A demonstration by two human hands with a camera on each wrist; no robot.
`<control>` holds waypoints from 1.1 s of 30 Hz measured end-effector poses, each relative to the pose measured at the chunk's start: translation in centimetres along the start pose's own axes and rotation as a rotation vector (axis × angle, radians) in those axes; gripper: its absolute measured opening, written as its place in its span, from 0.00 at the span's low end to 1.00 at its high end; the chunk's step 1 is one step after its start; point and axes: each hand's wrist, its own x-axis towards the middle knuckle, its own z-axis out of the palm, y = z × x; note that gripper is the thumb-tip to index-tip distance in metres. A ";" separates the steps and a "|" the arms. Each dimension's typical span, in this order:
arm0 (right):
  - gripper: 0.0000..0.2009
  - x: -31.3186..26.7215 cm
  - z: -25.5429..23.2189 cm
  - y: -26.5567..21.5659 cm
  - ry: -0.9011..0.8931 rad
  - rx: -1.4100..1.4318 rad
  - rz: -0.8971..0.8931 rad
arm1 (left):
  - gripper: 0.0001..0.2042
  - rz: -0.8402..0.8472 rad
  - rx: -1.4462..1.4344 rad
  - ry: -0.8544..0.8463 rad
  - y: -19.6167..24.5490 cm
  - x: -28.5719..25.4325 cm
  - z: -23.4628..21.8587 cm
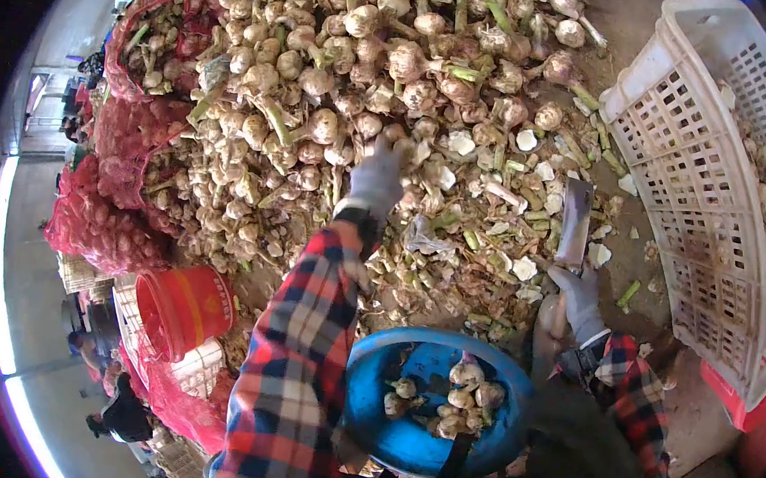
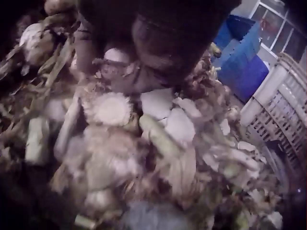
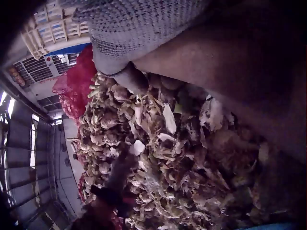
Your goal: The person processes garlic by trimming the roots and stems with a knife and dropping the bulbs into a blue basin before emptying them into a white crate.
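Observation:
In the head view my gloved left hand (image 1: 376,179) reaches forward into a heap of garlic bulbs (image 1: 405,61). Its fingers curl round a garlic bulb (image 2: 116,55), mostly hidden by the dark fingers (image 2: 160,45) in the left wrist view. On the right, my gloved right hand (image 1: 580,302) grips a cleaver (image 1: 575,221), its broad blade pointing away from me over the trimmings. The knitted glove of that hand fills the top of the right wrist view. Cut stems and pale root slices (image 1: 524,268) lie between the hands.
A blue basin (image 1: 373,347) with several trimmed bulbs sits close in front of me. At the right stands a white slatted crate (image 1: 680,174) holding garlic. Left are a red bucket (image 1: 178,308) and red mesh sacks (image 1: 97,223). Other people (image 1: 124,412) are further off.

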 end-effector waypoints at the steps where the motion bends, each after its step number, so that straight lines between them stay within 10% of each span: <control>1: 0.13 -0.4 0.1 -0.4 -0.001 0.007 0.004 | 0.16 -0.022 0.017 -0.059 -0.5 -1.9 0.1; 9: 0.10 -0.2 0.0 -0.2 0.027 0.012 0.019 | 0.20 -0.080 -0.511 0.041 -3.8 -9.7 1.1; 19: 0.09 -0.1 -0.2 -0.4 -0.034 -0.016 0.057 | 0.22 0.042 0.013 0.007 -1.6 3.9 0.4; 29: 0.15 0.6 -1.1 0.8 -0.101 0.074 0.149 | 0.24 -0.041 -0.157 -0.137 -2.6 -3.3 1.5; 33: 0.16 0.7 -1.1 1.5 -0.035 0.002 0.083 | 0.27 0.096 -0.602 0.209 -0.3 -2.9 0.5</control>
